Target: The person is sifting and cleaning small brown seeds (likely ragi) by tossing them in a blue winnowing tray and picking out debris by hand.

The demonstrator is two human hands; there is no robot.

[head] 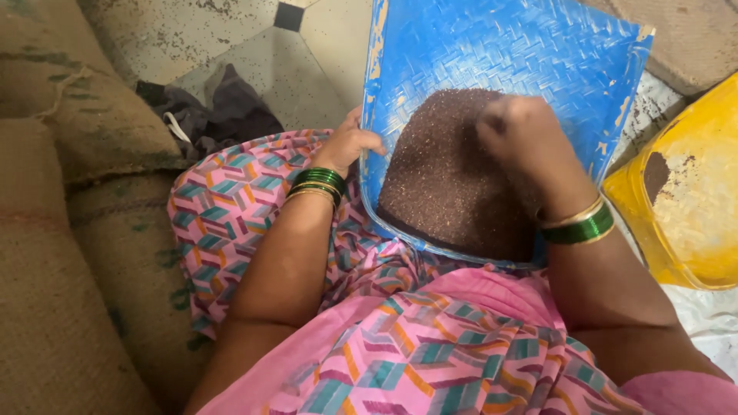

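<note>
Blue woven winnowing tray [538, 46] rests tilted on the lap, near edge low against the pink patterned sari [254, 207], far edge raised toward the floor beyond. Brown grain [446, 177] heaped in the tray's lower half, up against the near rim; upper half of the tray bare. Left hand [346, 146] curled around the tray's left rim, thumb over the edge on the inside, fingers hidden behind, green bangles at the wrist. Right hand [523, 131] loosely closed, knuckles up, resting on the grain at the pile's right side; cannot tell if it pinches any grain. Both forearms reach forward from the body, elbows bent. Tight on the left: burlap sacks [61, 230] stacked just beside the knee, dark cloth [223, 111] on the floor [254, 38] between. Yellow tray [692, 200] with a small grain patch sits close on the right. Open tiled floor only ahead on the left
</note>
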